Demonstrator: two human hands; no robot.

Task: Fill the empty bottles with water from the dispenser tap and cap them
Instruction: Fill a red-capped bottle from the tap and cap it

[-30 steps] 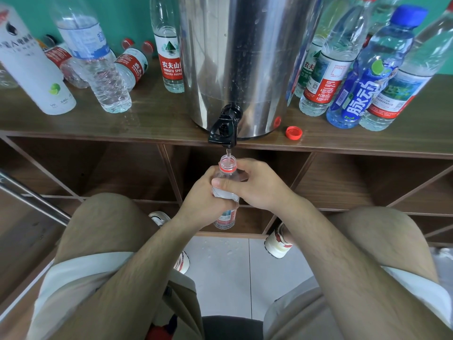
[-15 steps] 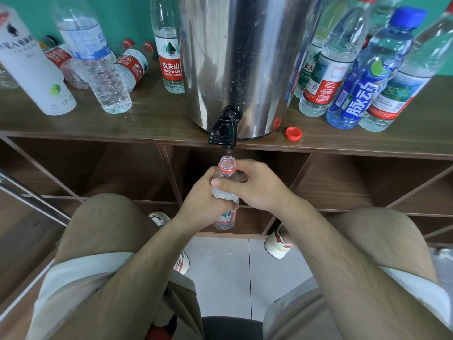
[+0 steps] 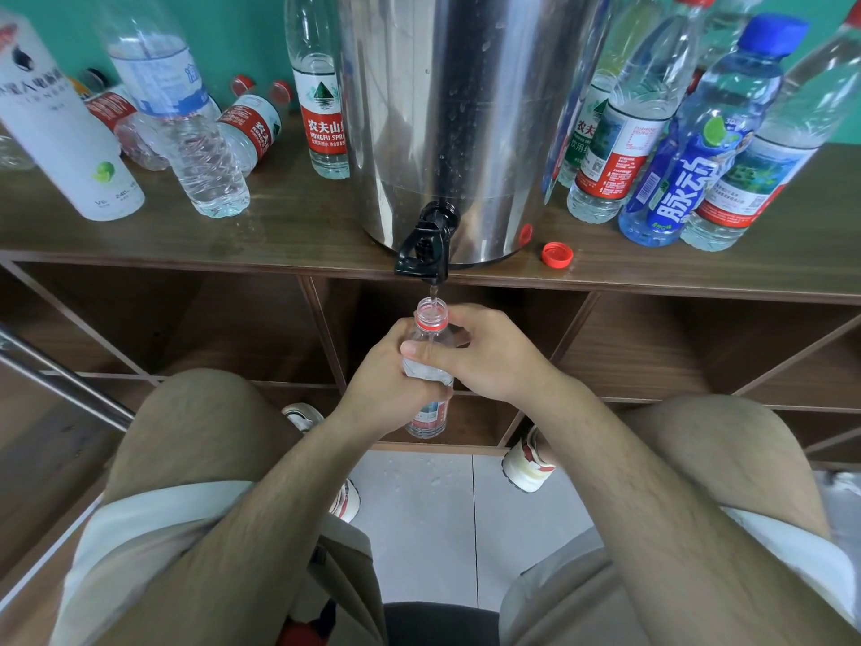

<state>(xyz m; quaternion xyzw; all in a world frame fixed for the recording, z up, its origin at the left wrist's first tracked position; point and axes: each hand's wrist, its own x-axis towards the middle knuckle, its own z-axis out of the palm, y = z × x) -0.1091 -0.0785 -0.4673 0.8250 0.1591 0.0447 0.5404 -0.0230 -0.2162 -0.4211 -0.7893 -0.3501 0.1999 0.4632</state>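
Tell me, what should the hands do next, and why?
Probably hold the bottle steady under the tap: a thin stream enters its open neck, left hand and right hand both grip it, and the red cap lies on the shelf.

You sat in a plain indoor room, perhaps an office or common room: a teal wall (image 3: pixel 242 35), a white tiled floor (image 3: pixel 419 529), and a wooden cubby shelf (image 3: pixel 279 230) carrying a steel water dispenser (image 3: pixel 442 109) among many plastic bottles (image 3: pixel 321 109).
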